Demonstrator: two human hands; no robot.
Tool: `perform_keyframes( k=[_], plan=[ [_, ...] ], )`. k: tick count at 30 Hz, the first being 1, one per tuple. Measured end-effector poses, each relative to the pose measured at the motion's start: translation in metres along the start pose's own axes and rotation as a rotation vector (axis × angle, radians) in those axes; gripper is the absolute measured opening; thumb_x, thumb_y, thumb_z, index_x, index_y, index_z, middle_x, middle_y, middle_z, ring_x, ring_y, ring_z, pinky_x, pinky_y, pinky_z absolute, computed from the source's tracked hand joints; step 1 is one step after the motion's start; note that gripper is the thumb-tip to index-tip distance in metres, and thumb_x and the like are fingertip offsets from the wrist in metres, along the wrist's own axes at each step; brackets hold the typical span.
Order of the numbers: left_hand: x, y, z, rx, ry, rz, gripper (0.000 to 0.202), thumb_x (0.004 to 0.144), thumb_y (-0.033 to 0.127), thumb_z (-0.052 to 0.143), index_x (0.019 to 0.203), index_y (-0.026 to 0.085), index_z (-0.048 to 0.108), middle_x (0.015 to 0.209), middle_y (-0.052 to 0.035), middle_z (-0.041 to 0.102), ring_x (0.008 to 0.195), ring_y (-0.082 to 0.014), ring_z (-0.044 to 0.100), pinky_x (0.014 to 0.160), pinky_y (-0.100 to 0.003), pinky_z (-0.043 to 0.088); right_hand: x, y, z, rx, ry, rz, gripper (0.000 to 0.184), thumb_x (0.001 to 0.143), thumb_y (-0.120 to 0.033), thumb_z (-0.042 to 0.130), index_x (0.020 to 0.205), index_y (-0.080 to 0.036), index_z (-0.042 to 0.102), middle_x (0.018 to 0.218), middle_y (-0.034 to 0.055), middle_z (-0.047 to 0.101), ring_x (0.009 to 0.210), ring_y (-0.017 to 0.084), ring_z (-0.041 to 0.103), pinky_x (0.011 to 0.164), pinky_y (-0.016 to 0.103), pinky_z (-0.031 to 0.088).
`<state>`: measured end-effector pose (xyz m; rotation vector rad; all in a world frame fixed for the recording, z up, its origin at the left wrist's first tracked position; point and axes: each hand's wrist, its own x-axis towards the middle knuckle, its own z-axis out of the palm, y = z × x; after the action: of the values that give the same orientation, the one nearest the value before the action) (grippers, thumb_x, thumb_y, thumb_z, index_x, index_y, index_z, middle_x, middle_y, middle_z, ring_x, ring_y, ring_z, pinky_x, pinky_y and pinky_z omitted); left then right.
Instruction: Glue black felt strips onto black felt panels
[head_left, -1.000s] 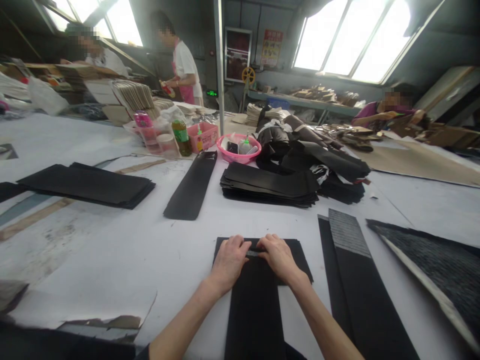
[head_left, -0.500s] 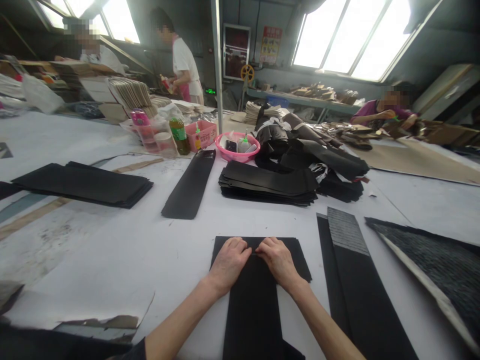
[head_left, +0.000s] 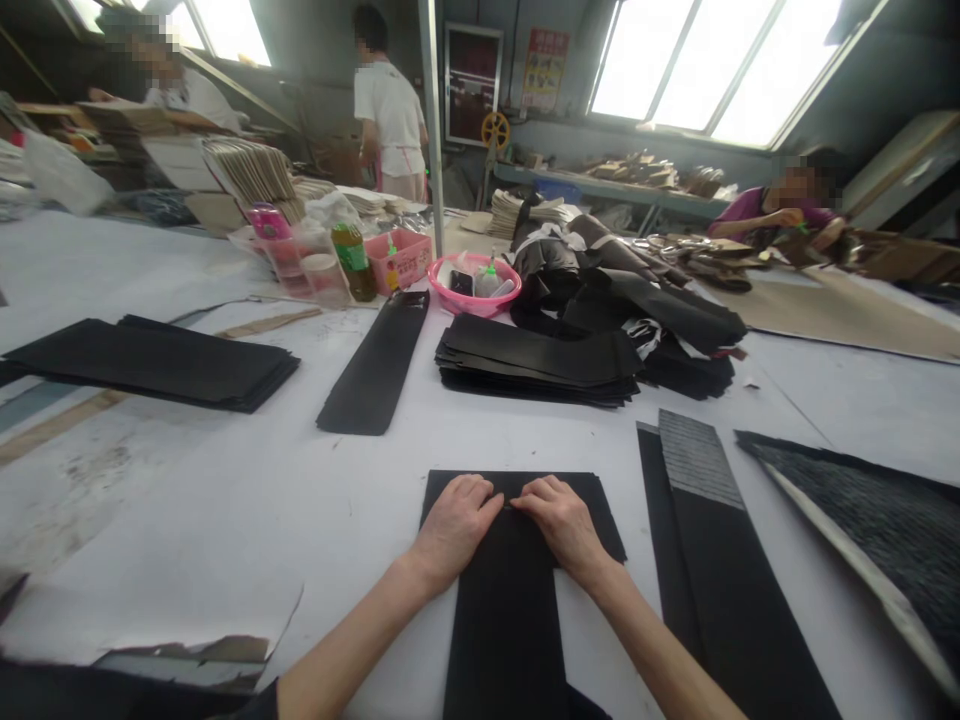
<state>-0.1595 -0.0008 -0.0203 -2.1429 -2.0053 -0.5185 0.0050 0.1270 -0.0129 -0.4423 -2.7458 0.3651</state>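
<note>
A long black strip (head_left: 506,620) runs from the near edge up onto a wider black panel (head_left: 592,510), which lies crosswise on the white table. At the strip's far end, my left hand (head_left: 459,525) has its fingers bent and pinched together on the material. My right hand (head_left: 559,520) faces it a small gap away, its thumb and fingertips also closed at that edge. Both wrists angle inward over the strip. What lies under the fingertips is mostly hidden.
Ahead lie a stack of black pieces (head_left: 536,360), a single black strip (head_left: 375,365) and a pink basin (head_left: 474,290). To the left is another black stack (head_left: 150,365). Long black strips (head_left: 735,560) lie at right. Co-workers are at the far side.
My hands stay at the strip's far end with barely any shift. The view has tilted slightly. A standing person in the background has moved right and turned away.
</note>
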Motion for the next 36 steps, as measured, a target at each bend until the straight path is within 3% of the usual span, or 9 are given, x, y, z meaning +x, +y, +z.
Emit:
perform_keyframes(
  k=[4, 12, 18, 29, 36],
  plan=[
    [0.000, 0.000, -0.003, 0.047, -0.036, 0.039, 0.033, 0.091, 0.015, 0.049, 0.124, 0.020, 0.052, 0.106, -0.0065, 0.056, 0.107, -0.0226, 0.051, 0.099, -0.041, 0.041, -0.002, -0.001, 0.002, -0.009, 0.001, -0.005, 0.013, 0.092, -0.019, 0.055, 0.096, -0.024, 0.066, 0.096, 0.0026, 0.062, 0.088, 0.017, 0.053, 0.078, 0.030, 0.043],
    [-0.001, 0.000, 0.002, 0.074, -0.051, 0.047, 0.033, 0.091, 0.015, 0.049, 0.123, 0.020, 0.052, 0.112, -0.0079, 0.056, 0.111, -0.0247, 0.051, 0.099, -0.042, 0.041, -0.001, -0.006, -0.002, -0.054, 0.024, -0.071, 0.016, 0.094, -0.017, 0.050, 0.097, -0.022, 0.065, 0.095, 0.0035, 0.062, 0.089, 0.017, 0.054, 0.083, 0.032, 0.042],
    [-0.001, 0.001, -0.002, 0.086, -0.079, 0.042, 0.033, 0.091, 0.016, 0.050, 0.123, 0.021, 0.053, 0.112, -0.0078, 0.056, 0.111, -0.0249, 0.051, 0.098, -0.041, 0.041, -0.002, -0.001, -0.001, 0.003, 0.009, 0.003, 0.017, 0.096, -0.019, 0.047, 0.100, -0.022, 0.063, 0.095, 0.0031, 0.063, 0.090, 0.016, 0.054, 0.085, 0.032, 0.042],
    [0.002, 0.001, -0.003, 0.101, -0.106, 0.061, 0.035, 0.091, 0.015, 0.049, 0.125, 0.020, 0.050, 0.112, -0.0078, 0.056, 0.111, -0.0252, 0.051, 0.099, -0.042, 0.041, -0.003, 0.002, -0.001, -0.022, -0.025, -0.051, 0.017, 0.092, -0.017, 0.053, 0.104, -0.023, 0.064, 0.098, 0.0028, 0.062, 0.093, 0.016, 0.053, 0.089, 0.033, 0.041],
    [0.001, 0.002, -0.003, 0.106, -0.111, 0.073, 0.035, 0.091, 0.014, 0.046, 0.126, 0.019, 0.049, 0.109, -0.0088, 0.056, 0.111, -0.0258, 0.050, 0.100, -0.043, 0.039, -0.002, 0.011, -0.001, 0.034, -0.010, -0.028, 0.018, 0.094, -0.023, 0.051, 0.101, -0.027, 0.067, 0.095, 0.0023, 0.063, 0.089, 0.015, 0.055, 0.082, 0.031, 0.044]
  ],
)
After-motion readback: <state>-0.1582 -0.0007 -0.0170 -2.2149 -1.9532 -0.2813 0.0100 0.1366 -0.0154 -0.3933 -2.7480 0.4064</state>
